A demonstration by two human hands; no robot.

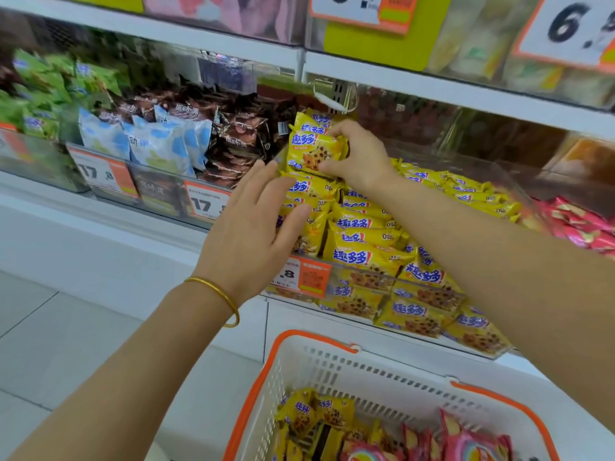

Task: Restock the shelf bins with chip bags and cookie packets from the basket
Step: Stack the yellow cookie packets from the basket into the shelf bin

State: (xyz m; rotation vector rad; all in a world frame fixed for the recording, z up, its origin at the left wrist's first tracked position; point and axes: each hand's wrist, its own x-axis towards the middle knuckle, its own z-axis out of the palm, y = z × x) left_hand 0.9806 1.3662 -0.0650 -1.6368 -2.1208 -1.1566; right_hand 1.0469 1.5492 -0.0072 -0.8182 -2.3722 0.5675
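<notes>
Cookie packet (312, 151) up at the far left corner of the shelf bin (362, 276), right hand (357, 154) curled round it; left hand (253, 224) spread flat against the stacked packets (362, 241). Basket (332, 364) sits near, holding more.

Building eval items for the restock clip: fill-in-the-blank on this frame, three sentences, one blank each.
1. The right hand pinches a ____ cookie packet.
2. The left hand, fingers straight, wears a gold bangle on its ____.
3. The basket has white walls and ____ handles.
Missing words: yellow; wrist; orange.
</notes>
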